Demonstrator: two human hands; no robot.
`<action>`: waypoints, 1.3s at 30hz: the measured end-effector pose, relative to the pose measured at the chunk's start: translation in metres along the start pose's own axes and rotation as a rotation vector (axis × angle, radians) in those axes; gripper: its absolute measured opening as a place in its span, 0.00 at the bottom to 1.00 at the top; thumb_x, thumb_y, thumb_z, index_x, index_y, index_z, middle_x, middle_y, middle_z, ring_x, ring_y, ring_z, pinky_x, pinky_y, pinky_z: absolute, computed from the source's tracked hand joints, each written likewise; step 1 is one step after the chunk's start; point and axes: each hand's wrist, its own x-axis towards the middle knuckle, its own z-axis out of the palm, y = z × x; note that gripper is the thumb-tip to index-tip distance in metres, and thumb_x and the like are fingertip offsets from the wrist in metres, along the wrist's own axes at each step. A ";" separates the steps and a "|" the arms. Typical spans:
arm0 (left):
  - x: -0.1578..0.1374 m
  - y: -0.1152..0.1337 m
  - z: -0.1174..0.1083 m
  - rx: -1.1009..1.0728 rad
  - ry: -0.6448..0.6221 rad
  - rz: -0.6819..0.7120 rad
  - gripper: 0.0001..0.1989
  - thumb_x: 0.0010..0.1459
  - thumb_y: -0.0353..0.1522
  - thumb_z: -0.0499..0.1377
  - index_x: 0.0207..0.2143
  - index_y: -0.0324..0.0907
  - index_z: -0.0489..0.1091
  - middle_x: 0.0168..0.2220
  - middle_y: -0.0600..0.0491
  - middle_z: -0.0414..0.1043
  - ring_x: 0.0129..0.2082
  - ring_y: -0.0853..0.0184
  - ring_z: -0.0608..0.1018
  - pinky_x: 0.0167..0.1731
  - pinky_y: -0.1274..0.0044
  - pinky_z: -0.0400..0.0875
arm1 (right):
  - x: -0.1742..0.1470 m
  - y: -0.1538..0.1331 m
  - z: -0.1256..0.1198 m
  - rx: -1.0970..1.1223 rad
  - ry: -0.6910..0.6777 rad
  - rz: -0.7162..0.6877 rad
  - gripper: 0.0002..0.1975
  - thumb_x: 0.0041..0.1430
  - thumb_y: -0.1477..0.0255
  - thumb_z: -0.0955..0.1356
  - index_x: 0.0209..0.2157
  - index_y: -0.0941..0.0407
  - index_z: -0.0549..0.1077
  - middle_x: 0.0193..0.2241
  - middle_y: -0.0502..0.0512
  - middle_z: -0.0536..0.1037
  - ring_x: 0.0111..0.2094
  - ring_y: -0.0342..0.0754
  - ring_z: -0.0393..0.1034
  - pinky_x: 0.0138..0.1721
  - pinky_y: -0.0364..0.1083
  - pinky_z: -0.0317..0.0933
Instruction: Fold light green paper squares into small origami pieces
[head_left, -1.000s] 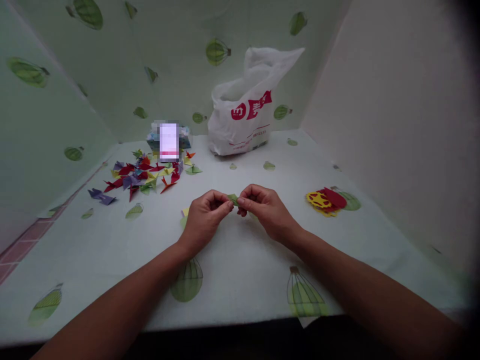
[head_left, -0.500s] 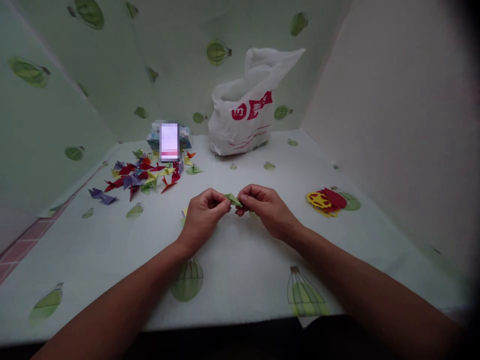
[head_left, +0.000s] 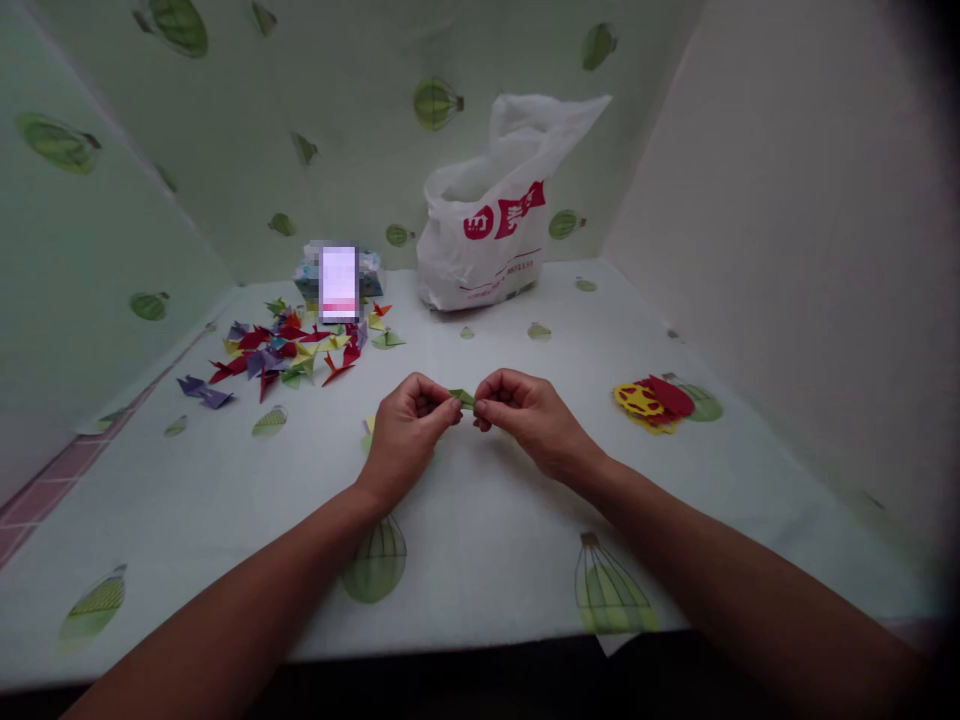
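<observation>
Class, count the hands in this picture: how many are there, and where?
2: the left hand pinching the left end of the green paper, the right hand at its right end.

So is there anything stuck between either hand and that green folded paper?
Nothing visible: the left hand and right hand pinch the green folded paper directly, one at each end. The folded paper cranes lie apart from both, farther back on the left.

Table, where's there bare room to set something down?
Bare table runs between the right hand and the white bag, and nearer, between the two forearms. Another patch lies right of the bag, behind the red and yellow cutouts. It's crowded back left, where folded papers cluster before the lit screen.
</observation>
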 end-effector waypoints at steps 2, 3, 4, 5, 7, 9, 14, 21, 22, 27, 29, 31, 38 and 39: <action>0.000 -0.001 0.000 -0.061 -0.016 -0.003 0.11 0.51 0.34 0.67 0.32 0.41 0.68 0.28 0.57 0.73 0.28 0.71 0.77 0.32 0.77 0.70 | 0.000 -0.002 0.000 -0.003 0.019 0.015 0.06 0.50 0.72 0.72 0.28 0.57 0.71 0.23 0.47 0.72 0.25 0.42 0.67 0.31 0.45 0.61; 0.001 -0.001 0.000 -0.089 -0.024 -0.006 0.11 0.51 0.34 0.67 0.34 0.41 0.68 0.29 0.57 0.73 0.28 0.71 0.77 0.32 0.77 0.71 | 0.000 -0.002 0.000 -0.002 0.026 0.023 0.05 0.50 0.72 0.72 0.28 0.57 0.71 0.23 0.47 0.72 0.25 0.42 0.67 0.31 0.45 0.61; 0.001 -0.001 0.000 -0.108 -0.033 -0.010 0.11 0.52 0.34 0.67 0.35 0.41 0.69 0.29 0.57 0.74 0.29 0.71 0.77 0.33 0.76 0.72 | 0.000 -0.003 0.000 0.001 0.032 0.030 0.05 0.49 0.72 0.72 0.27 0.57 0.71 0.23 0.47 0.72 0.25 0.42 0.68 0.31 0.45 0.61; 0.001 -0.002 -0.001 -0.117 -0.042 -0.014 0.12 0.52 0.34 0.66 0.37 0.41 0.69 0.30 0.56 0.74 0.29 0.70 0.78 0.34 0.76 0.72 | 0.000 -0.003 0.000 0.004 0.035 0.035 0.05 0.49 0.72 0.72 0.27 0.57 0.71 0.23 0.47 0.72 0.25 0.41 0.68 0.31 0.45 0.61; 0.001 -0.002 -0.001 -0.106 -0.062 -0.016 0.12 0.54 0.34 0.65 0.40 0.41 0.71 0.30 0.56 0.74 0.30 0.70 0.78 0.35 0.76 0.73 | 0.000 -0.003 0.000 0.014 0.040 0.038 0.05 0.49 0.73 0.71 0.27 0.57 0.71 0.23 0.46 0.72 0.25 0.41 0.68 0.31 0.45 0.61; 0.001 -0.002 -0.002 -0.079 -0.079 -0.018 0.12 0.56 0.34 0.64 0.42 0.41 0.73 0.30 0.55 0.75 0.31 0.70 0.78 0.36 0.76 0.73 | 0.000 -0.002 0.000 0.023 0.044 0.038 0.05 0.49 0.73 0.71 0.27 0.57 0.71 0.23 0.46 0.72 0.25 0.41 0.67 0.31 0.44 0.61; 0.001 0.001 -0.002 -0.060 -0.084 -0.046 0.11 0.56 0.36 0.65 0.40 0.40 0.75 0.32 0.53 0.77 0.30 0.70 0.78 0.35 0.76 0.73 | -0.001 -0.003 0.000 0.017 0.048 0.044 0.04 0.49 0.73 0.71 0.26 0.57 0.71 0.22 0.46 0.71 0.25 0.41 0.66 0.30 0.45 0.61; 0.001 0.002 0.000 -0.018 -0.101 -0.065 0.12 0.51 0.37 0.68 0.35 0.39 0.76 0.28 0.54 0.75 0.27 0.70 0.75 0.33 0.76 0.71 | -0.001 -0.001 0.000 -0.042 0.031 0.034 0.04 0.50 0.73 0.70 0.26 0.57 0.71 0.22 0.47 0.71 0.25 0.42 0.66 0.30 0.45 0.60; 0.002 0.002 0.000 -0.013 -0.105 -0.067 0.11 0.51 0.37 0.68 0.34 0.39 0.76 0.28 0.54 0.75 0.27 0.71 0.75 0.32 0.77 0.71 | -0.001 -0.001 0.000 -0.055 0.028 0.031 0.03 0.50 0.73 0.70 0.26 0.57 0.71 0.22 0.47 0.71 0.25 0.42 0.66 0.30 0.45 0.60; 0.001 0.002 0.000 -0.010 -0.091 -0.092 0.10 0.51 0.35 0.67 0.33 0.39 0.75 0.27 0.54 0.75 0.26 0.71 0.75 0.31 0.77 0.70 | -0.002 -0.002 0.001 -0.065 0.010 0.034 0.03 0.50 0.73 0.70 0.27 0.57 0.71 0.22 0.47 0.72 0.25 0.42 0.67 0.30 0.45 0.60; 0.000 0.004 0.000 -0.016 -0.078 -0.093 0.10 0.51 0.35 0.67 0.33 0.39 0.75 0.27 0.55 0.74 0.26 0.71 0.74 0.31 0.77 0.70 | -0.002 -0.003 0.002 -0.050 0.009 0.037 0.03 0.50 0.73 0.70 0.27 0.57 0.71 0.22 0.47 0.72 0.25 0.42 0.67 0.30 0.45 0.60; 0.000 0.004 0.000 -0.035 -0.080 -0.100 0.11 0.51 0.36 0.67 0.34 0.39 0.75 0.27 0.54 0.75 0.26 0.71 0.75 0.31 0.77 0.70 | -0.001 -0.003 0.001 -0.037 0.012 0.038 0.04 0.50 0.73 0.70 0.27 0.57 0.71 0.22 0.47 0.72 0.25 0.42 0.67 0.30 0.44 0.61; 0.002 0.000 -0.003 -0.029 -0.120 -0.099 0.12 0.56 0.38 0.63 0.38 0.40 0.76 0.32 0.52 0.76 0.30 0.70 0.76 0.36 0.76 0.71 | 0.001 0.001 -0.001 -0.014 0.033 0.055 0.04 0.49 0.73 0.71 0.26 0.57 0.71 0.21 0.46 0.71 0.24 0.41 0.66 0.30 0.45 0.61; 0.003 0.000 -0.003 -0.028 -0.121 -0.099 0.12 0.56 0.38 0.64 0.39 0.40 0.76 0.32 0.52 0.76 0.30 0.70 0.76 0.36 0.76 0.71 | 0.001 0.001 -0.002 -0.011 0.036 0.057 0.04 0.49 0.73 0.71 0.26 0.57 0.71 0.21 0.46 0.71 0.24 0.41 0.66 0.30 0.45 0.61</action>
